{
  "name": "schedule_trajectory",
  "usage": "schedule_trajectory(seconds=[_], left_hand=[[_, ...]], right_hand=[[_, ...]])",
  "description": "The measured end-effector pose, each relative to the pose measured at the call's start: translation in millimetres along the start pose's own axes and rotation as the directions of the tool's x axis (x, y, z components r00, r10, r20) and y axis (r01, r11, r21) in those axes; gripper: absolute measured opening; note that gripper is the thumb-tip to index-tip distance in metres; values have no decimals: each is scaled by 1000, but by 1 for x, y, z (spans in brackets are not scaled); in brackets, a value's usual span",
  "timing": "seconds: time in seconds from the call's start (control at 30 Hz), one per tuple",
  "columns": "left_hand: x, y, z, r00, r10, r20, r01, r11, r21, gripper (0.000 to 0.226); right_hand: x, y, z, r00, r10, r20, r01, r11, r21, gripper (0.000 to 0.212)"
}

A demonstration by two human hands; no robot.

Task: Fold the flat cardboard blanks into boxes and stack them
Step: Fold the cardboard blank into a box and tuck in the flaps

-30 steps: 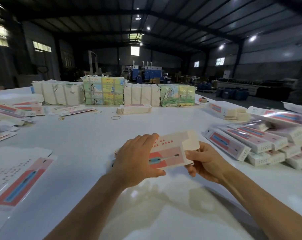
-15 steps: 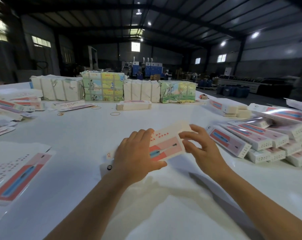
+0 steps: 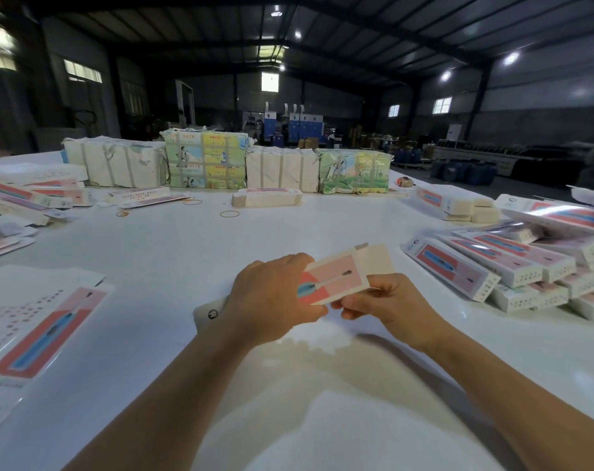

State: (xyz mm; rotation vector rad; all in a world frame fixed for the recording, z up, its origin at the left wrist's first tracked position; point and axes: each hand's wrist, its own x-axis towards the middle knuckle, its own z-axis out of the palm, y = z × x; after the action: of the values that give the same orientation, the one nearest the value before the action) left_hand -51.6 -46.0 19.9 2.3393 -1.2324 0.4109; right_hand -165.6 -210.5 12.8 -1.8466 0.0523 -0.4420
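The pink and cream cardboard box blank [image 3: 336,277] with a blue stick picture is held up above the big white table [image 3: 173,253], in the middle, between 2 hands. The left hand [image 3: 271,300] curls over its left end, thumb under the near edge. The right hand [image 3: 387,300] holds the near right corner, fingers curled under it. A plain cream flap sticks out at the far right end. The stack of folded pink and white boxes [image 3: 513,266] lies to the right, well apart.
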Motion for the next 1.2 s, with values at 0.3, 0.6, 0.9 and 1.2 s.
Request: schedule_trajectory(seconds=[0.3,0.6,0.9,1.2], left_hand=[[-1,-13,8,982,-186,25,187,981,-52,54],[-2,-10,20,979,-202,-2,202,979,-38,55],[-5,-7,24,995,-88,-37,87,995,-44,67],[-8,1,24,991,-38,-131,40,999,15,62]], right_hand=[[4,-2,4,930,-2,-367,14,999,31,20],[1,2,31,861,-70,-503,63,998,-31,30],[1,-3,27,880,-83,-467,14,989,-149,36],[-1,-7,26,872,-24,-489,65,996,67,30]])
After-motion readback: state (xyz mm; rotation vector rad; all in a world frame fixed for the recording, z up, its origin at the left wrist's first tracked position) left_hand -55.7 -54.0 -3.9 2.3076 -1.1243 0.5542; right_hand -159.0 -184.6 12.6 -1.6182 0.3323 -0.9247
